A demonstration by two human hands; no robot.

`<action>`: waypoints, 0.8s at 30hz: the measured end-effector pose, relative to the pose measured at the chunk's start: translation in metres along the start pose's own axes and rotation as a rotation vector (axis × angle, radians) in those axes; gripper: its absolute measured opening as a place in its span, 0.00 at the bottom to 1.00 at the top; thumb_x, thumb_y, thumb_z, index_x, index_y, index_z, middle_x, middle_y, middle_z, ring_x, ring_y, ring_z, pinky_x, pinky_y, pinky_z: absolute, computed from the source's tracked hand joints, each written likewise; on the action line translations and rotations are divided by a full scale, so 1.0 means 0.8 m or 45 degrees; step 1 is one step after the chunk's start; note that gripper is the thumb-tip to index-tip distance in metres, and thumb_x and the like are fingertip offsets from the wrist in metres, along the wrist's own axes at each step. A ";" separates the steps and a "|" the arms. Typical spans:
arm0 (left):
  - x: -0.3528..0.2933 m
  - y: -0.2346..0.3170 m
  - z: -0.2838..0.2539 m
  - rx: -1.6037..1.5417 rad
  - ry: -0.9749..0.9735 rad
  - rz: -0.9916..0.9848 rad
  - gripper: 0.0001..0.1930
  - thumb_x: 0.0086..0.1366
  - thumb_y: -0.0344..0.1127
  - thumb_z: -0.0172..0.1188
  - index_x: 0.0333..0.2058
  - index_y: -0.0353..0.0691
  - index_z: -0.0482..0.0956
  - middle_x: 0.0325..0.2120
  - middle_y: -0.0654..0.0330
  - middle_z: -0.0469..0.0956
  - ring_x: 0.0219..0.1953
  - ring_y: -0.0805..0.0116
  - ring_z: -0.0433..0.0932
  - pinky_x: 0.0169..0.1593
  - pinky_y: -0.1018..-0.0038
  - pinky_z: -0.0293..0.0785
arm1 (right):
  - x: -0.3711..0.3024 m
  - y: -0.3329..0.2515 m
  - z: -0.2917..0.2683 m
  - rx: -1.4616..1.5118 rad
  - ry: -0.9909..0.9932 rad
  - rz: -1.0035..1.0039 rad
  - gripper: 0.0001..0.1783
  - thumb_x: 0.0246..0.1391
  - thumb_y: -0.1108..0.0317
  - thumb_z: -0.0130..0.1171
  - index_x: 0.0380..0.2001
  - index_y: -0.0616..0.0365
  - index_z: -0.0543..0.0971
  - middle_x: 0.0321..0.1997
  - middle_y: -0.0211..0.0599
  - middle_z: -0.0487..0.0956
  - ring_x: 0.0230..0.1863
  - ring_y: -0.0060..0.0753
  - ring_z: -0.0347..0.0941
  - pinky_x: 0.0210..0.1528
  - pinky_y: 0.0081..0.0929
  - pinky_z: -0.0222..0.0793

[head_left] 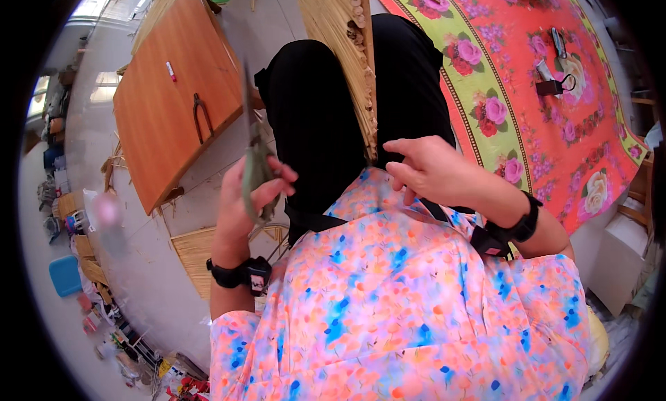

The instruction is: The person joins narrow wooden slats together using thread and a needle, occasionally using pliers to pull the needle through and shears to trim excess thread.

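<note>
In my left hand (246,193) is a pair of scissors (257,172) with a dull green handle; its thin blade points away from me and is smeared by motion. My fingers are bent around the handle. My right hand (423,165) holds nothing. Its index finger stretches to the left, the other fingers are loosely bent and apart. Just beyond those fingertips is the narrow near end of a pale straw panel (340,47), which lies between my knees. Round stalk ends line part of its right edge.
To the left stands a brown wooden board (173,103) bearing dark pliers (202,116) and a red-and-white marker (171,71). A straw mat (191,259) lies on the floor. On the right, a red floral cloth (555,144) holds a black box-shaped object (549,88).
</note>
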State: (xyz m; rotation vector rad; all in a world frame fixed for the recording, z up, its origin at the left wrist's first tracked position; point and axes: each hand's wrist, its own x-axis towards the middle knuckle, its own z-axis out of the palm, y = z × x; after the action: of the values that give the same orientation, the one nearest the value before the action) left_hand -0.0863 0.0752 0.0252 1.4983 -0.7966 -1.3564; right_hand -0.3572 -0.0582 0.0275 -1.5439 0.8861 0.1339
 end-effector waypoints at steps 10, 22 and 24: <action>0.066 -0.016 0.099 0.825 0.244 0.309 0.28 0.47 0.41 0.77 0.41 0.32 0.73 0.35 0.55 0.83 0.36 0.68 0.83 0.41 0.73 0.78 | 0.040 0.030 0.044 0.147 -0.009 0.210 0.27 0.56 0.65 0.57 0.55 0.72 0.67 0.25 0.39 0.82 0.27 0.30 0.80 0.31 0.27 0.75; 0.107 -0.005 0.134 0.694 0.538 0.560 0.22 0.50 0.39 0.75 0.37 0.31 0.76 0.26 0.57 0.82 0.28 0.72 0.80 0.35 0.76 0.75 | 0.044 0.016 0.039 -0.029 0.126 -0.061 0.20 0.55 0.63 0.59 0.45 0.68 0.73 0.24 0.41 0.81 0.27 0.37 0.80 0.32 0.31 0.74; 0.119 0.012 0.131 0.713 0.586 0.589 0.21 0.51 0.39 0.73 0.37 0.30 0.77 0.26 0.57 0.81 0.28 0.73 0.80 0.34 0.77 0.75 | 0.046 0.013 0.037 -0.046 0.257 -0.115 0.21 0.54 0.63 0.59 0.46 0.68 0.73 0.24 0.42 0.81 0.29 0.40 0.80 0.34 0.33 0.74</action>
State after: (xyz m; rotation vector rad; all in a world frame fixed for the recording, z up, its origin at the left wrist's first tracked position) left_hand -0.1708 -0.0370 0.0034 1.8055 -1.1794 -0.4284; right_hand -0.3257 -0.0473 -0.0073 -1.6487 0.9743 -0.0730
